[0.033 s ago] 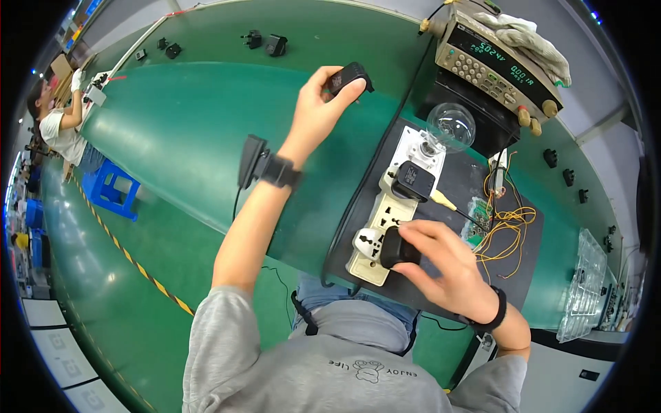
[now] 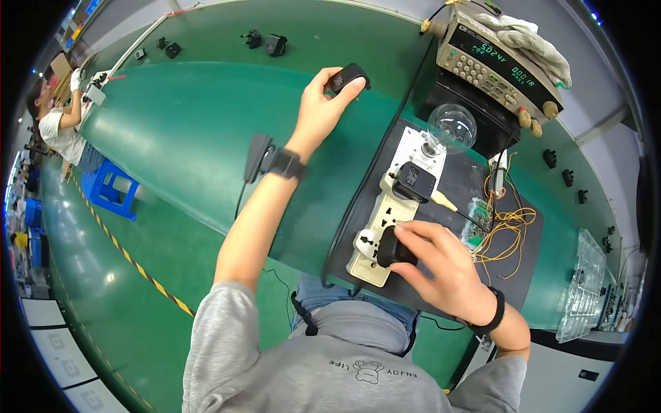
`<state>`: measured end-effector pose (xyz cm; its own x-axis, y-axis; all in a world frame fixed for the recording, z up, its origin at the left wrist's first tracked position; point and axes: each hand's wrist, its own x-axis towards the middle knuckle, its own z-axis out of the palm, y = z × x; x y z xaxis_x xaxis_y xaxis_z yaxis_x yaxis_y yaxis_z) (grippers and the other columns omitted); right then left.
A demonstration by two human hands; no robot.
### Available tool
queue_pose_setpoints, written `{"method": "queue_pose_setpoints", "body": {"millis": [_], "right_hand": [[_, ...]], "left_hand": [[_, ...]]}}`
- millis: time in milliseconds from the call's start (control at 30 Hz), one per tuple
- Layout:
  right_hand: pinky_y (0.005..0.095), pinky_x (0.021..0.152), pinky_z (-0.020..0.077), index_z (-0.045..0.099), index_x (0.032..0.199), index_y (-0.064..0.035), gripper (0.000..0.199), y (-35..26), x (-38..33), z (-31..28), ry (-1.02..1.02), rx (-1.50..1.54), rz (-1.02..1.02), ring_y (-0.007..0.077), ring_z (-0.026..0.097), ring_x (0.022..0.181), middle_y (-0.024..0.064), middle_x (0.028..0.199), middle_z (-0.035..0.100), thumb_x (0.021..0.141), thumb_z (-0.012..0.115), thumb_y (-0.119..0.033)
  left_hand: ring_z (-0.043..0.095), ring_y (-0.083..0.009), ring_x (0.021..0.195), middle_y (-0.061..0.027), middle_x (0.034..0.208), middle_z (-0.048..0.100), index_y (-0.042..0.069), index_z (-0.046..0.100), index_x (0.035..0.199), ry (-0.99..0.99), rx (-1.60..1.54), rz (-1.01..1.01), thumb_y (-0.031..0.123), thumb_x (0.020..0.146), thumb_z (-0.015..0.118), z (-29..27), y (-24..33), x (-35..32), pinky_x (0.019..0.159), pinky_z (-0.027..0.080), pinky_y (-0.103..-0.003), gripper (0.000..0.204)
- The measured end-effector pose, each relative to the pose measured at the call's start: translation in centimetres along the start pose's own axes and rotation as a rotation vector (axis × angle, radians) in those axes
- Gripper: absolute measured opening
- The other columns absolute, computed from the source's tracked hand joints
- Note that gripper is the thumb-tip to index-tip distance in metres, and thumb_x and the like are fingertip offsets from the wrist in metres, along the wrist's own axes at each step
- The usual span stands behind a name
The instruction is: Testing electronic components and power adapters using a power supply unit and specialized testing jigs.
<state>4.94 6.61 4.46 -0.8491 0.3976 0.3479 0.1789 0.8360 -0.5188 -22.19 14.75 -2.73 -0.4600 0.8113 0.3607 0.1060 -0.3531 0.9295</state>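
Observation:
My left hand (image 2: 322,113) is raised over the green bench, its thumb and fingers closed around a black power adapter (image 2: 348,77). Lower right, my right hand (image 2: 441,261) grips another black power adapter (image 2: 391,251) between thumb and fingers. This one is at the cream power strip (image 2: 370,270), beside a white plug converter (image 2: 365,241) that it partly covers. Whether its pins are in a socket is hidden. Farther up the strip sits a third black adapter (image 2: 414,182), with a cable's pale yellow plug (image 2: 443,200) at its side.
Beyond the strip are a clear glass bulb (image 2: 452,126) in a white holder and a bench meter (image 2: 497,65) with gloves (image 2: 527,41) on top. Yellow wires (image 2: 513,221) and a green circuit board (image 2: 476,219) lie to the right. A co-worker (image 2: 65,131) is at far left.
My right hand has shifted slightly left with its adapter, which now covers more of the white converter. My left forearm has moved a little right.

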Motion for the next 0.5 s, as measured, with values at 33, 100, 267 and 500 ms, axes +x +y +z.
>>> {"method": "queue_pose_setpoints", "body": {"millis": [33, 100, 267, 500], "right_hand": [[0.0328, 0.069, 0.0482, 0.058, 0.109, 0.0030, 0.046, -0.5, 0.4, 0.1, -0.034, -0.082, -0.016, 0.0263, 0.059, 0.080, 0.0161, 0.107, 0.057, 0.068, 0.075, -0.008], [0.0328, 0.067, 0.0471, 0.058, 0.109, 0.0030, 0.046, -1.5, 0.8, -0.1, -0.065, -0.179, -0.020, 0.0254, 0.057, 0.077, 0.0156, 0.106, 0.056, 0.067, 0.075, -0.008], [0.0332, 0.060, 0.0472, 0.058, 0.107, 0.0030, 0.047, -2.4, 1.8, 1.6, -0.097, -0.331, -0.016, 0.0250, 0.055, 0.074, 0.0154, 0.102, 0.056, 0.065, 0.074, -0.009], [0.0302, 0.054, 0.0475, 0.060, 0.107, -0.0009, 0.047, -1.2, 1.0, 1.7, -0.076, -0.192, 0.014, 0.0225, 0.055, 0.073, 0.0138, 0.105, 0.058, 0.065, 0.076, -0.013]], "left_hand": [[0.056, -0.0124, 0.078, -0.0060, 0.088, 0.059, 0.000, 0.060, 0.104, 0.082, 0.113, -0.014, 0.036, 0.076, 0.073, -0.3, -2.7, 0.9, 0.069, 0.046, -0.027, 0.047], [0.056, -0.0171, 0.078, -0.0085, 0.088, 0.057, 0.001, 0.060, 0.103, 0.203, 0.374, 0.002, 0.038, 0.074, 0.074, 0.2, -5.2, 1.9, 0.071, 0.047, -0.030, 0.049], [0.057, -0.0222, 0.083, -0.0130, 0.096, 0.057, 0.002, 0.059, 0.106, 0.223, 0.439, 0.116, 0.038, 0.075, 0.073, 0.1, -6.6, 5.0, 0.075, 0.047, -0.033, 0.049], [0.053, -0.0304, 0.095, -0.0122, 0.101, 0.056, 0.014, 0.049, 0.121, 0.228, 0.605, 0.061, 0.038, 0.080, 0.066, 0.6, -7.4, 7.0, 0.082, 0.045, -0.040, 0.050]]}}
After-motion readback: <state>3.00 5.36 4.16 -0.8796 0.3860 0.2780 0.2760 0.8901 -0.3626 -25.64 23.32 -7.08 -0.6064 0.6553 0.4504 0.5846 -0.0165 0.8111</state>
